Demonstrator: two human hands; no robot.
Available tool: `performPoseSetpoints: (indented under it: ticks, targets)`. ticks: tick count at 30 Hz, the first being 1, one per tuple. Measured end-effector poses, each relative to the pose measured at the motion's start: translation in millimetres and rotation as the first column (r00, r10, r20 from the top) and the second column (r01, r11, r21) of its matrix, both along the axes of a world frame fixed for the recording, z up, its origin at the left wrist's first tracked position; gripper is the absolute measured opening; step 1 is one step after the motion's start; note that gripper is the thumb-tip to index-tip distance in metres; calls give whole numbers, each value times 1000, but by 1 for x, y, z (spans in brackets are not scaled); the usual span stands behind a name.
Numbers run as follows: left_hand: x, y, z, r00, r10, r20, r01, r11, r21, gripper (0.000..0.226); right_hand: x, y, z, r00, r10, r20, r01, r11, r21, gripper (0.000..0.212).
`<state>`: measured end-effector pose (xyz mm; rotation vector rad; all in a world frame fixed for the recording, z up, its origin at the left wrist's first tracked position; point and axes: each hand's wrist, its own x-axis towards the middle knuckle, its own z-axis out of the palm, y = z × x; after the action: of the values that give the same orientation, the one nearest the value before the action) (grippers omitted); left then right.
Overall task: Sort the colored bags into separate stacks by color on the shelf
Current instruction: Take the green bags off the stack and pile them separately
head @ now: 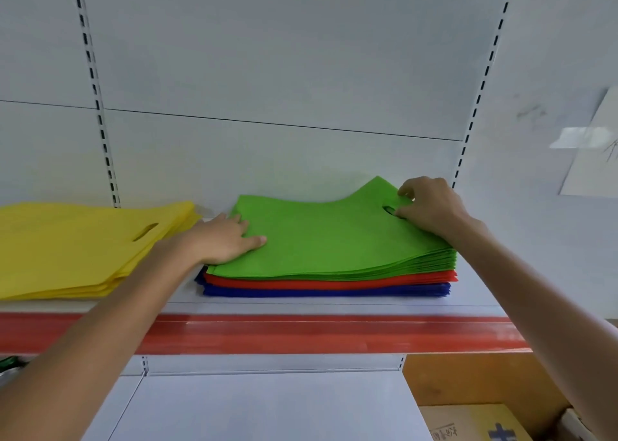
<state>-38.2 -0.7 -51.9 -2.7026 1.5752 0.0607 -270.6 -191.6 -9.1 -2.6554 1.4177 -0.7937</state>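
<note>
A mixed pile lies mid-shelf: green bags (327, 240) on top, red bags (334, 284) under them, blue bags (327, 293) at the bottom. My left hand (224, 240) rests flat on the pile's left edge, thumb lying on the top green bag. My right hand (428, 206) grips the top green bag at its handle cut-out on the right, fingers curled through the hole, and that corner lifts off the pile. A separate stack of yellow bags (77, 250) lies to the left on the same white shelf (475, 293).
The shelf has a red front strip (301, 335) and slotted uprights (100, 119) against the white back panel. Below is another white shelf (267, 404). Cardboard boxes (478, 420) sit at the lower right. A paper sheet (595, 153) hangs on the right wall.
</note>
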Motion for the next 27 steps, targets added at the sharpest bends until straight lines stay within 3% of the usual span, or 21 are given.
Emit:
performPoseSetpoints:
  ticks: [2, 5, 8, 13, 16, 21, 27]
  targets:
    - [-3, 3, 2, 999, -49, 7, 49, 997, -53, 68, 0, 3, 0, 1000, 11, 14, -11, 1000, -14, 43]
    - [-11, 7, 6, 990, -137, -22, 126, 955, -270, 62, -1, 7, 2, 999, 33, 33, -33, 999, -13, 46]
    - [-18, 8, 14, 992, -97, -77, 50, 886, -462, 61, -1, 10, 5, 996, 68, 50, -68, 998, -6, 47]
    - [-19, 10, 14, 986, -52, -156, -28, 882, -470, 54, 0, 19, 7, 991, 80, 107, -79, 997, -10, 44]
    - [-19, 16, 13, 986, -72, -153, -15, 864, -503, 64, 0, 25, 10, 986, 79, 146, -77, 997, -19, 43]
    - [0, 41, 34, 985, -155, -74, 67, 742, -667, 73, 13, 46, 26, 979, 64, 195, -49, 996, -80, 38]
    - [78, 100, 50, 997, -70, -31, 34, 763, -645, 100, 76, 102, 37, 985, 16, 174, 4, 994, -111, 41]
